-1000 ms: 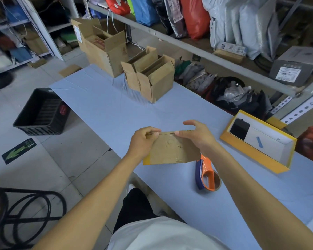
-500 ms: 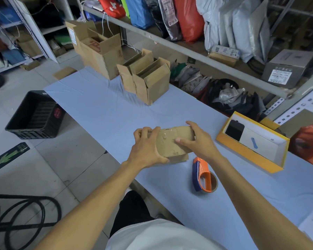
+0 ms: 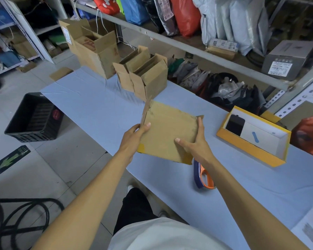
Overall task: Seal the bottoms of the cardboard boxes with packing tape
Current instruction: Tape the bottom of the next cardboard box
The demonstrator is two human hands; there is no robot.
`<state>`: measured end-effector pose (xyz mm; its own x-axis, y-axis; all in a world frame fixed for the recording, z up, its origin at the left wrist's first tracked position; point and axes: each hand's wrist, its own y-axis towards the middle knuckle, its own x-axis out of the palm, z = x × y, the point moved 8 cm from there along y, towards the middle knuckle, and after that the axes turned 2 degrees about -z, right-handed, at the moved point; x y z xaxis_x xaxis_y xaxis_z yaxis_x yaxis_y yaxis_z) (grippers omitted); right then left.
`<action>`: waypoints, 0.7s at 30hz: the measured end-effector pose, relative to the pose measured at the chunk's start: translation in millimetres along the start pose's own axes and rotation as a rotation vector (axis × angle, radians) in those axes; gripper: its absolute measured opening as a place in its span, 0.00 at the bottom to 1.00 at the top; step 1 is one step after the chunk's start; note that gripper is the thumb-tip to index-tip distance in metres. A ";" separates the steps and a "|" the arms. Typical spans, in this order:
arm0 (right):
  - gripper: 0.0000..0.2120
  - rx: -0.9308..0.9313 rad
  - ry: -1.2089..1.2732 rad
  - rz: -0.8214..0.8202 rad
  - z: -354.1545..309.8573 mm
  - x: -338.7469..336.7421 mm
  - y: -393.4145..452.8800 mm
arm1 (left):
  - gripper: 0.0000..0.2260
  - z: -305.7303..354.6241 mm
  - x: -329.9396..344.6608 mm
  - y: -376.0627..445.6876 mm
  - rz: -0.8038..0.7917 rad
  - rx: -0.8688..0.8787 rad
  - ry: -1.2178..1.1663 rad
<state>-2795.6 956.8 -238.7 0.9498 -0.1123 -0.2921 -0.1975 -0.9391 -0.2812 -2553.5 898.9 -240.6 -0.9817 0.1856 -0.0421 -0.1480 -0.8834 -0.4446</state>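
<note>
I hold a small brown cardboard box point(image 3: 167, 129) above the pale blue table point(image 3: 90, 107), its broad flat face turned up toward me and tilted. My left hand point(image 3: 134, 137) grips its left edge with the thumb on top. At the box's right edge sits my right hand point(image 3: 195, 141), thumb across the face and fingers up the side. A blue and orange tape dispenser point(image 3: 203, 177) lies on the table just below my right wrist, partly hidden by the forearm. Two small open boxes point(image 3: 143, 76) stand further back, and a larger open box point(image 3: 94, 49) behind them.
A yellow tray-like box point(image 3: 249, 148) holding a dark phone and white card lies to the right. A black plastic crate point(image 3: 34, 118) sits on the floor left of the table. Metal shelving with bags and parcels runs along the far side. Papers lie at the lower right.
The box has been lifted and turned so its broad face points up at me. Both hands shifted from its top edge to its left and right edges.
</note>
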 end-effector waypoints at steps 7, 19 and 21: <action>0.51 0.070 0.012 0.022 27.5 13.7 -8.2 | 0.17 6.8 5.1 32.8 0.106 0.153 0.534; 0.17 0.433 -0.448 0.474 92.1 -46.8 -40.0 | 0.39 -5.9 117.3 82.4 -0.259 0.550 1.335; 0.21 0.492 -0.531 0.376 103.3 -41.6 -47.3 | 0.36 -21.1 139.9 76.9 -0.405 0.586 1.377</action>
<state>-2850.8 1039.5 -307.7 0.5816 -0.1064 -0.8065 -0.6814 -0.6052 -0.4116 -2699.7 865.9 -299.6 -0.0497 0.3937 -0.9179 -0.7147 -0.6560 -0.2426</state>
